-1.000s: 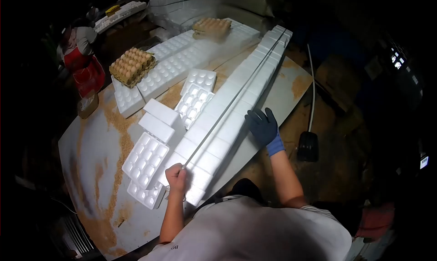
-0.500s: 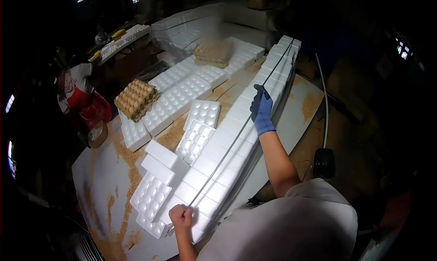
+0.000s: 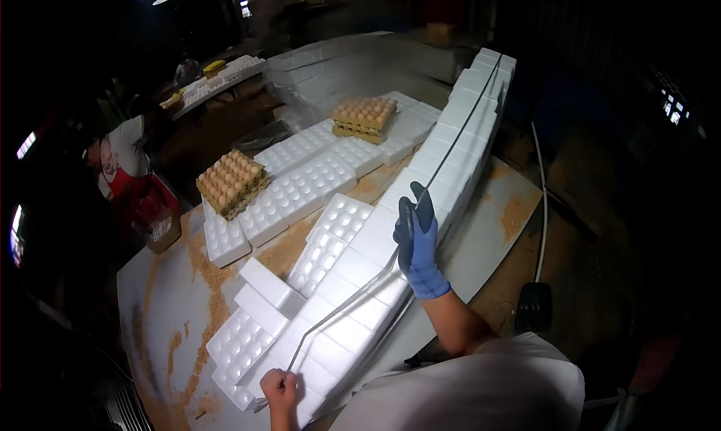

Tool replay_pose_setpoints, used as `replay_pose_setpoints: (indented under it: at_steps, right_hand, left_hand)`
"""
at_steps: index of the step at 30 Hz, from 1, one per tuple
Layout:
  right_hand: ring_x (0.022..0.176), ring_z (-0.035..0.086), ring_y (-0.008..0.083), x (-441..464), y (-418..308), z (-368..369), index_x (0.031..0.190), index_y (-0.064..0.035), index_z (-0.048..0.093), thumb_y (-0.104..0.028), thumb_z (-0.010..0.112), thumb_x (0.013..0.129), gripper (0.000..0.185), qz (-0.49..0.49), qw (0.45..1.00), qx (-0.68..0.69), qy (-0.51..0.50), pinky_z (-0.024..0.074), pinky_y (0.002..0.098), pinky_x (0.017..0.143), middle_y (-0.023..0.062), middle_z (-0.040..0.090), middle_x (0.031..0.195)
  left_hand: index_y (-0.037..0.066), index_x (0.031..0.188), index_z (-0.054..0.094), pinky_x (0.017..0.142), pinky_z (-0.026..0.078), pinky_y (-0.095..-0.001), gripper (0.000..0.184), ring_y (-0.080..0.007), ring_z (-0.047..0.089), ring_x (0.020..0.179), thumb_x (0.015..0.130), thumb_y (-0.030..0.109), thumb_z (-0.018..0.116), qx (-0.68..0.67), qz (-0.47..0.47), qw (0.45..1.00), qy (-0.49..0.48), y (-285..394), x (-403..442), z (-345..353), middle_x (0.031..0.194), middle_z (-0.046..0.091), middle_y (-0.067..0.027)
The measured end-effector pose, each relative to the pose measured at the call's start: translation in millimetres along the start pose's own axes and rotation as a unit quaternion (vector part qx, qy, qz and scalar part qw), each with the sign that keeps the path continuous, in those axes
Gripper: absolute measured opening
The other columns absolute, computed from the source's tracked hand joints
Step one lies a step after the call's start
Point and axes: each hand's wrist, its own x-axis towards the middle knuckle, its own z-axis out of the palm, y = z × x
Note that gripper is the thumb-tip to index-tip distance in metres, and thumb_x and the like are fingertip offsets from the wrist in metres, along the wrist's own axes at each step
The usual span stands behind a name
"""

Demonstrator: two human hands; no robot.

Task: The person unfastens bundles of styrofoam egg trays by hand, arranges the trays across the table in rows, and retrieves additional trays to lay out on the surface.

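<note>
A long row of white foam egg boxes (image 3: 360, 273) stands on the table, with a thin strap (image 3: 460, 134) running lengthwise over it. At the near end, my bare left hand (image 3: 278, 388) is closed in a fist on the strap's end. My right hand (image 3: 418, 236), in a blue and dark grey glove, is hooked round the strap midway along the row, its fingertips pointing up and away. Between my hands the strap is lifted and bent, not straight. My right palm is partly hidden.
Loose foam egg trays (image 3: 240, 341) lie left of the row. Stacked egg flats (image 3: 231, 183) and another egg stack (image 3: 363, 119) rest on further foam trays (image 3: 308, 183). Sawdust (image 3: 218, 288) is scattered on the table (image 3: 154, 281). A person in a red apron (image 3: 139, 191) stands at left.
My right hand has slid along the row toward me, and the strap that lay straight now bends between my hands. My left hand has shifted slightly down and left in view, still closed.
</note>
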Motion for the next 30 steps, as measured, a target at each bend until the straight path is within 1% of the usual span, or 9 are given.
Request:
replay_pose_setpoints:
  at_steps: [3,6,8,15,18,20,26,28,30]
  right_hand:
    - [0.060,0.034,0.0034,-20,-19,27,0.147,-0.0088,0.048,-0.019,0.052,0.108,0.040,0.017,0.998,0.052,-0.009,0.0279,0.0192,0.051,-0.0061,0.035,0.078]
    - [0.060,0.026,0.0051,-30,-17,48,0.153,-0.0095,0.042,-0.014,0.047,0.107,0.046,0.028,0.989,0.146,0.018,0.0243,0.0203,0.050,-0.0054,0.031,0.081]
    - [0.060,0.027,0.0054,-31,4,36,0.155,-0.0101,0.042,-0.008,0.047,0.102,0.054,-0.014,0.962,0.252,-0.099,0.0250,0.0204,0.051,-0.0056,0.030,0.082]
    - [0.058,0.030,0.0045,-39,58,9,0.158,-0.0157,0.040,-0.012,0.047,0.102,0.056,0.096,0.985,0.122,-0.070,0.0274,0.0193,0.049,-0.0060,0.039,0.083]
    - [0.049,0.026,0.0046,-27,84,-18,0.102,-0.0214,0.067,-0.032,0.066,0.099,0.011,0.221,0.967,0.125,0.020,0.0219,0.0210,0.041,-0.0084,0.037,0.074]
    - [0.047,0.025,0.0048,-39,81,-14,0.081,-0.0222,0.051,-0.037,0.070,0.096,0.028,0.178,0.980,0.079,0.047,0.0213,0.0220,0.040,-0.0091,0.035,0.069]
    - [0.043,0.026,0.0070,11,91,-61,0.077,-0.0227,0.048,-0.046,0.065,0.097,0.036,0.184,0.973,0.108,0.087,0.0221,0.0236,0.039,-0.0096,0.034,0.057]
    - [0.042,0.027,0.0070,30,90,-82,0.077,-0.0234,0.052,-0.046,0.064,0.098,0.034,0.216,0.959,0.158,0.090,0.0241,0.0243,0.038,-0.0104,0.041,0.060]
    - [0.041,0.024,0.0071,11,57,-69,0.074,-0.0230,0.045,-0.050,0.064,0.098,0.041,0.199,0.969,0.115,0.094,0.0214,0.0229,0.037,-0.0091,0.031,0.055]
  left_hand:
    - [0.005,0.056,0.042,0.048,0.030,-0.0419,0.040,-0.0312,0.042,0.047,0.080,0.015,0.073,0.071,-0.003,0.997,-0.019,-6,-3,-14,0.053,0.039,-0.0118]
    - [0.006,0.057,0.051,0.049,0.037,-0.0426,0.036,-0.0314,0.049,0.051,0.081,0.017,0.075,0.055,-0.028,0.998,-0.020,0,-1,-29,0.055,0.047,-0.0124]
    - [0.007,0.058,0.055,0.050,0.041,-0.0424,0.034,-0.0317,0.053,0.052,0.082,0.019,0.076,0.081,-0.013,0.997,-0.009,-4,-7,-32,0.056,0.050,-0.0118]
    - [0.005,0.061,0.056,0.049,0.040,-0.0422,0.029,-0.0301,0.052,0.050,0.082,0.010,0.075,0.082,0.031,0.991,0.105,-7,-24,-41,0.055,0.050,-0.0106]
    - [0.004,0.064,0.058,0.052,0.040,-0.0421,0.026,-0.0311,0.052,0.053,0.085,0.010,0.074,0.052,0.007,0.984,0.170,-8,-27,-46,0.058,0.051,-0.0114]
    - [0.003,0.067,0.059,0.054,0.040,-0.0432,0.029,-0.0330,0.051,0.055,0.089,0.015,0.073,0.012,-0.032,0.976,0.216,-12,-31,-39,0.060,0.051,-0.0130]
    - [-0.001,0.072,0.058,0.057,0.041,-0.0364,0.023,-0.0235,0.050,0.059,0.090,0.008,0.070,-0.080,-0.125,0.968,0.204,-19,-24,-11,0.064,0.052,-0.0123]
    - [0.001,0.071,0.059,0.056,0.041,-0.0398,0.026,-0.0294,0.052,0.058,0.090,0.013,0.071,-0.047,-0.086,0.978,0.183,-17,-16,-9,0.064,0.053,-0.0136]
    - [0.003,0.069,0.058,0.056,0.041,-0.0434,0.032,-0.0338,0.052,0.058,0.093,0.020,0.071,0.004,-0.048,0.985,0.163,-16,-13,-7,0.063,0.052,-0.0142]
